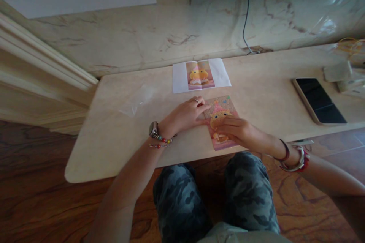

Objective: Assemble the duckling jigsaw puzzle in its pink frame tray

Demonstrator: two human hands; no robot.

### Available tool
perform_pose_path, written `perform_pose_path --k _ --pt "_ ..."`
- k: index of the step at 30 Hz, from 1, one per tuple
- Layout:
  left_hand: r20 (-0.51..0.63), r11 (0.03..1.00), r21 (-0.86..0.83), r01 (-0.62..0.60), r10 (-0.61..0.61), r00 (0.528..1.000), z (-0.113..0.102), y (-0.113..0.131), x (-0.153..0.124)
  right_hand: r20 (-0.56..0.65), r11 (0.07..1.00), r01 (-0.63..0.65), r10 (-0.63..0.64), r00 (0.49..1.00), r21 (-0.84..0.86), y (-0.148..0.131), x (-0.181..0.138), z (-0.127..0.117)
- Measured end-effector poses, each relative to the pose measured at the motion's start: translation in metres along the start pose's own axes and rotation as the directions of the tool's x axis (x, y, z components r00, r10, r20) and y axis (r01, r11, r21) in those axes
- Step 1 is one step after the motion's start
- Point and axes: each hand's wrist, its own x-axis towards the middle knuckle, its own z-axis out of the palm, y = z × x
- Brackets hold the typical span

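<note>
Both hands lie flat on the puzzle (221, 121) at the table's (119, 129) near edge, left hand (185, 115) and right hand (236, 131) gripping nothing, so press evenly and check pieces against the printed picture (201, 75).

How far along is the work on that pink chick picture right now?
Done: a printed sheet with the same chick picture lies flat behind it. In hand: the left hand and right hand both press on the pink picture on the table. What is left cannot be told from here.
</note>
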Motion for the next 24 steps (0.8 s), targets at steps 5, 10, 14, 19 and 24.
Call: perform_pose_path --k 5,10,14,19,24 --pt "0.008 0.999 -0.032 0.013 -0.013 1.0 0.0 0.001 0.0 -0.155 0.981 -0.046 0.017 0.988 -0.187 -0.015 -0.027 0.016" --pt "0.016 0.998 -0.048 0.03 -0.029 0.999 0.001 0.002 0.0 -0.142 0.941 -0.067 0.02 0.99 -0.332 -0.023 -0.037 0.025" --pt "0.014 0.997 -0.069 0.036 -0.035 0.999 0.001 0.003 0.0 -0.164 0.957 -0.042 -0.006 0.986 -0.287 -0.024 -0.031 0.019" --pt "0.01 0.996 -0.079 0.04 -0.039 0.999 0.001 0.002 -0.001 -0.129 0.951 -0.047 0.007 0.992 -0.306 -0.026 -0.027 0.015" --pt "0.002 0.995 -0.088 0.043 -0.043 0.999 0.001 0.001 -0.001 -0.113 0.942 -0.06 0.024 0.993 -0.329 -0.029 -0.023 0.02"
